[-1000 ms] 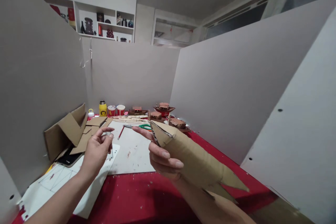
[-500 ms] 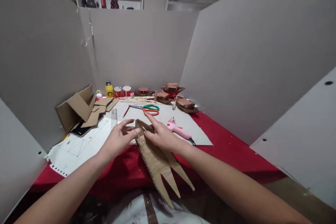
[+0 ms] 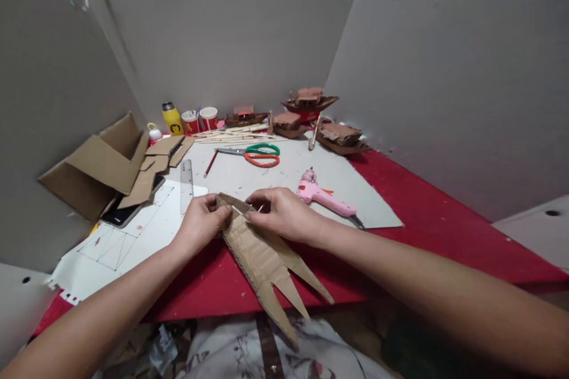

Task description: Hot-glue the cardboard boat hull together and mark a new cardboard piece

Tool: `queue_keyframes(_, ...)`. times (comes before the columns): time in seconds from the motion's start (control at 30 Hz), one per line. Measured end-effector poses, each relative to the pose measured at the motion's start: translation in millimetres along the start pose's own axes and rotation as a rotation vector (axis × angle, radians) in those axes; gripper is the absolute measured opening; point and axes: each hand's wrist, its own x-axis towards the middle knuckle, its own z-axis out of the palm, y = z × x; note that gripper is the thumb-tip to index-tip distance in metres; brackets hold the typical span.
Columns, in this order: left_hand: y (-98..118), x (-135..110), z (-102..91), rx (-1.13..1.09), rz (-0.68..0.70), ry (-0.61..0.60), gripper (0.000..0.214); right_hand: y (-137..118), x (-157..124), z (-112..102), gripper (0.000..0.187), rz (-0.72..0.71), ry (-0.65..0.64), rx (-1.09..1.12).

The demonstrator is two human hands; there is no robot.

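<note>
Between my hands is a brown cardboard piece [image 3: 255,249], its long pointed prongs reaching over the table's front edge toward my lap. My left hand [image 3: 201,220] pinches its far left corner between thumb and fingers. My right hand [image 3: 284,213] grips the far right edge, thumb on top and fingers curled beneath. A narrow gap shows between the folded layers at the far end. Just beyond my right hand lies a pink hot glue gun [image 3: 326,196]. Past the cardboard are scissors [image 3: 262,155] with green and orange handles and a red pencil [image 3: 211,164].
A clear ruler [image 3: 186,183] and a sheet with drawn lines [image 3: 120,246] lie at left. Behind them are a cardboard box [image 3: 98,172], cut pieces and a phone [image 3: 120,216]. Model boats [image 3: 340,136], thin sticks [image 3: 231,134], paper cups [image 3: 208,119] and a yellow bottle [image 3: 172,119] line the back.
My view has tipped down and closer to the table. My left fingers, spread before, now close on the cardboard corner. The right index finger, stretched out earlier, has curled in.
</note>
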Motion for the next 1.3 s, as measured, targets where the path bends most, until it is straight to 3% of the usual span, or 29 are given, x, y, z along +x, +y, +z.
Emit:
queue_keyframes(0.1,-1,0,0.2,0.076,0.020,-0.026,0.016,7,8,3,0.014,-0.002,-0.056,-0.023)
queue_keyframes(0.3,5,-7,1.6,0.136,-0.019,-0.120,0.019,12,15,6,0.011,0.049,-0.093,0.056)
queue_keyframes(0.53,-2,-4,5.9,0.119,-0.036,-0.076,0.011,20,19,9,0.014,0.059,-0.155,0.084)
queue_keyframes(0.8,-1,0,7.0,0.089,-0.120,-0.046,0.016,22,20,8,0.017,-0.041,-0.202,0.023)
queue_keyframes(0.93,3,0,6.2,0.166,-0.058,-0.061,0.020,19,20,6,0.020,-0.038,-0.225,-0.027)
queue_keyframes(1.17,0,2,4.5,0.264,0.037,0.062,0.034,13,22,12,0.020,-0.014,-0.209,-0.027)
queue_keyframes(1.3,-4,1,4.9,0.266,0.028,0.084,0.035,6,18,-8,0.019,-0.011,-0.231,-0.052)
